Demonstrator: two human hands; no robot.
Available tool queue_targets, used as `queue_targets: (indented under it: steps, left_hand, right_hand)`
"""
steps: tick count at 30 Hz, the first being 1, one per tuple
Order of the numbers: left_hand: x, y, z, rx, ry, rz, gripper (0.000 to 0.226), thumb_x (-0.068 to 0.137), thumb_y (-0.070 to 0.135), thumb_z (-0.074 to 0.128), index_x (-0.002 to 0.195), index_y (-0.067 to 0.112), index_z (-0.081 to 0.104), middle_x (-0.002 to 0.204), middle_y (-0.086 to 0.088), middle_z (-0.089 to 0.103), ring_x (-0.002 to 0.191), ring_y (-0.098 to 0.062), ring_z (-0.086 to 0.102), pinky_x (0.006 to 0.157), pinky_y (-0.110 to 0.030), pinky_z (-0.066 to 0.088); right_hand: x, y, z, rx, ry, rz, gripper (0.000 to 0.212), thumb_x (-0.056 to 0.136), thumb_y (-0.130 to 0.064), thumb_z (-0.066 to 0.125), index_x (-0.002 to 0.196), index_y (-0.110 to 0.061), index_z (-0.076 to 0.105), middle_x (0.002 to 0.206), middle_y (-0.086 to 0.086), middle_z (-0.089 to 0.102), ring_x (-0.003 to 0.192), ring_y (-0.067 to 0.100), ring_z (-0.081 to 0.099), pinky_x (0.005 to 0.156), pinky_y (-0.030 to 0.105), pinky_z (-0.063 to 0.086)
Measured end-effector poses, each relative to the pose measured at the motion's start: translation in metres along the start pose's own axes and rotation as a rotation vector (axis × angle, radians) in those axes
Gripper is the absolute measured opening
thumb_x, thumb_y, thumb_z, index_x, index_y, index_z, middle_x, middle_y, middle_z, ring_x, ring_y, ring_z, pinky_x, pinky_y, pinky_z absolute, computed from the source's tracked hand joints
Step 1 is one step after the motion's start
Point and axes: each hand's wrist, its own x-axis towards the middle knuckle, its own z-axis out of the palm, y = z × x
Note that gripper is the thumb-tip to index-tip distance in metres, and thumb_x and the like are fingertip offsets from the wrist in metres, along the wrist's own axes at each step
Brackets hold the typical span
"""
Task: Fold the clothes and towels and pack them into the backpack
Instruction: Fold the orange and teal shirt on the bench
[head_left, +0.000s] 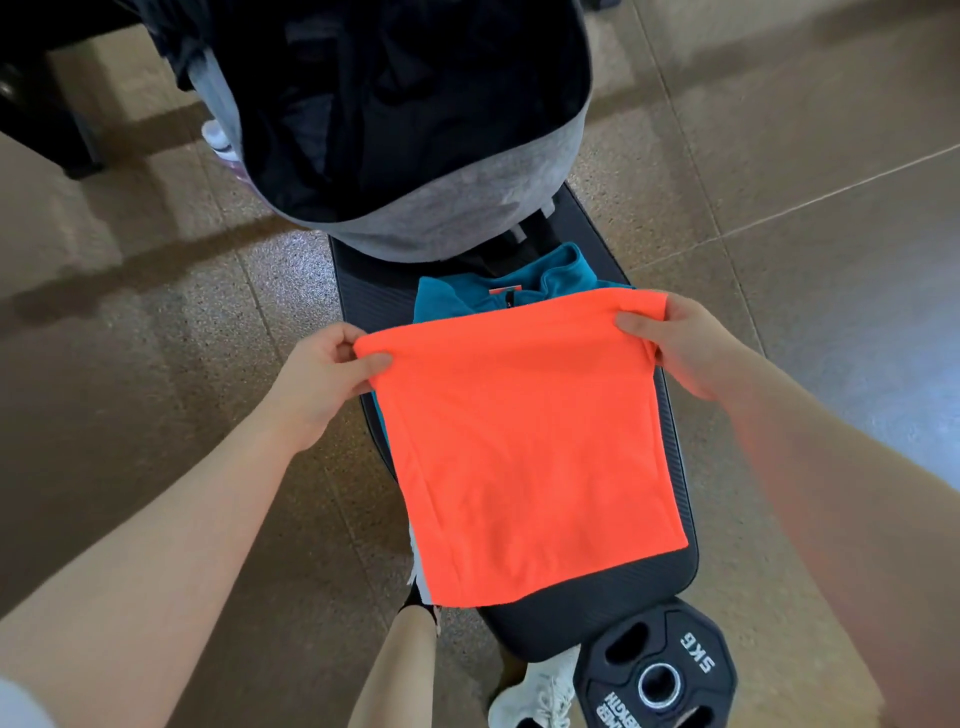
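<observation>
At the near end of the padded counter (623, 618), beside a weight plate (657, 670) on the floor, the lower edge of an orange towel (524, 441) is seen hanging loose. The towel is held up by its upper corners: one is pinched by the left hand (332, 369), fingers curled over the edge, and the other is gripped in the same way by the right hand (670, 343), so the cloth is stretched between them. The folding step is judged to be in hand, with packing not yet begun for this piece. A further fold is probably called for next, the upper edge being brought down to the lower one before stowing. Beyond the hands, a teal fleece (519, 283) lies folded on the counter, partly hidden by the towel. Farthest off, the grey backpack (447, 208) stands open at the counter's far end, its dark mouth turned toward the person.
</observation>
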Motion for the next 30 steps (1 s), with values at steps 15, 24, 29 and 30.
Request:
queue_targets:
  steps: [15,24,29,30]
  left_hand:
    - [0.038,-0.009,0.017,0.290,0.517,0.100,0.052,0.090,0.024,0.059,0.134,0.009,0.036,0.115,0.004,0.045,0.086,0.000,0.049,0.083,-0.019,0.037]
    - [-0.041,-0.071,0.061,0.444,0.395,-0.070,0.028,0.095,0.031,0.047,0.109,0.008,0.057,0.106,-0.007,0.057,0.090,-0.017,0.052,0.077,-0.029,0.038]
    - [-0.060,-0.087,0.089,0.399,0.484,-0.164,0.039,0.091,0.031,0.055,0.119,0.006,0.046,0.106,-0.007,0.055,0.091,-0.020,0.052,0.076,-0.032,0.038]
    - [-0.061,-0.091,0.092,0.421,0.498,-0.194,0.036,0.090,0.031,0.057,0.116,0.008,0.047,0.107,-0.008,0.056,0.091,-0.021,0.053,0.078,-0.034,0.041]
  right_hand:
    - [0.056,0.001,0.012,-0.409,0.553,-0.097,0.053,0.089,-0.025,0.057,0.136,-0.008,0.037,0.131,0.011,0.050,0.118,0.023,0.051,0.099,0.032,0.038]
    - [-0.034,0.083,0.022,-0.551,0.397,0.081,0.044,0.095,-0.031,0.047,0.131,-0.006,0.043,0.130,0.015,0.045,0.115,0.030,0.047,0.093,0.035,0.036]
    - [-0.055,0.112,0.023,-0.612,0.429,0.137,0.038,0.095,-0.027,0.047,0.123,-0.002,0.044,0.125,0.018,0.047,0.111,0.036,0.049,0.088,0.041,0.040]
    - [-0.058,0.118,0.022,-0.628,0.424,0.138,0.036,0.095,-0.026,0.046,0.120,-0.001,0.046,0.122,0.019,0.049,0.109,0.036,0.050,0.084,0.040,0.040]
